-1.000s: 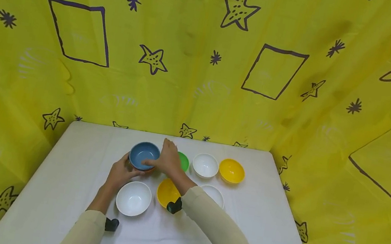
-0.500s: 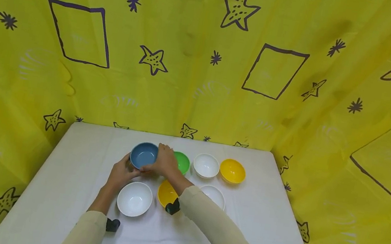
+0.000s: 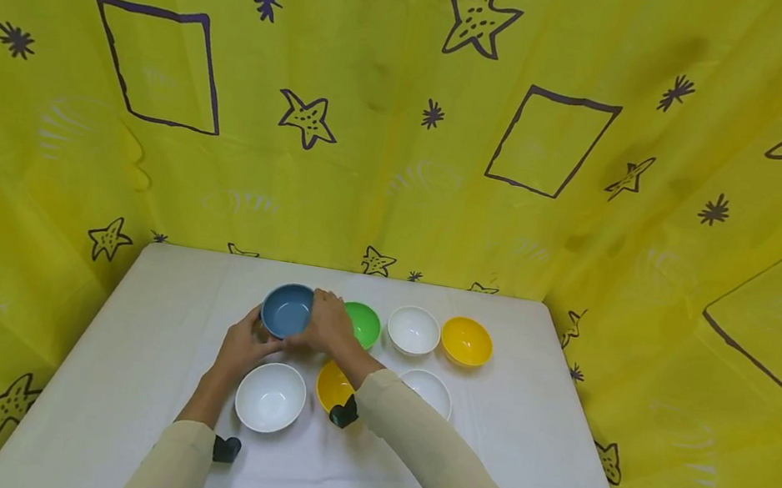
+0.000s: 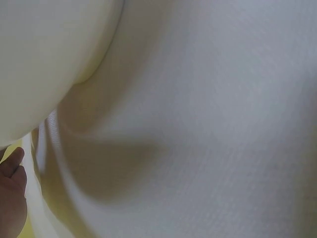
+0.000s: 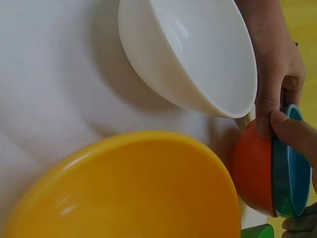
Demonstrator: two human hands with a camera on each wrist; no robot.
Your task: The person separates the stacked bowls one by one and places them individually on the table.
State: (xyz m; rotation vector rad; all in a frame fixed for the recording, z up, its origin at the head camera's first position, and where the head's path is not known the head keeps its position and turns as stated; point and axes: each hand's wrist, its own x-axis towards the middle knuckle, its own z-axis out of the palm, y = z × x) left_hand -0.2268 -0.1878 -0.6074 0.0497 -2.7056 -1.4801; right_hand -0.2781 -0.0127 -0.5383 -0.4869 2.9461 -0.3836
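Note:
A blue bowl (image 3: 286,310) sits nested in an orange bowl (image 5: 252,168) at the back left of the table; the orange one is nearly hidden in the head view. My left hand (image 3: 241,350) grips the orange bowl from its left and near side, with its thumb against the outer wall. On the right side, my right hand (image 3: 331,326) holds the blue bowl's rim, its thumb (image 5: 294,131) on the near edge and its other fingers around the far side. Just in front of the left hand stands a white bowl (image 3: 270,397).
To the right in the back row are a green bowl (image 3: 364,324), a white bowl (image 3: 413,331) and a yellow bowl (image 3: 467,341). Another yellow bowl (image 3: 335,386) and a white bowl (image 3: 431,392) lie partly under the right arm. A yellow curtain (image 3: 352,196) hangs behind the table.
My right hand has shifted slightly left and nearer, its thumb going from inside the blue bowl to its near rim. The left hand and the bowls have hardly moved.

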